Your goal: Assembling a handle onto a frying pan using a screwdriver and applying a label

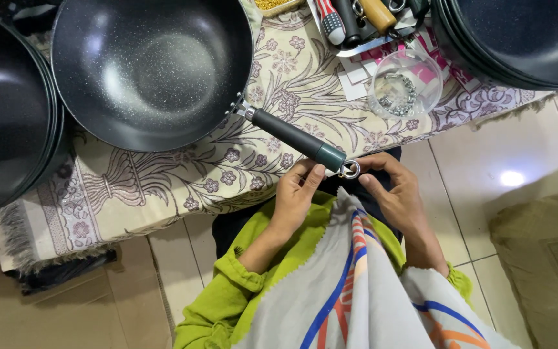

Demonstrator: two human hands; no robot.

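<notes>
On the flowered tablecloth (163,187) lies a dark speckled pan (150,68), and at its handle (295,139) end the left hand (297,194) and right hand (392,194) pinch a small metal ring (350,169).

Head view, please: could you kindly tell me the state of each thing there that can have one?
Speckled black wok with dark green handle: upright, empty, resting on the patterned cloth.
Small metal ring at the handle's end: pinched between both hands.
Left hand: gripping the handle's end.
Right hand: fingers on the ring.
Clear plastic bowl: upright, holding small metal parts.
Stacked black pans: nested.
</notes>
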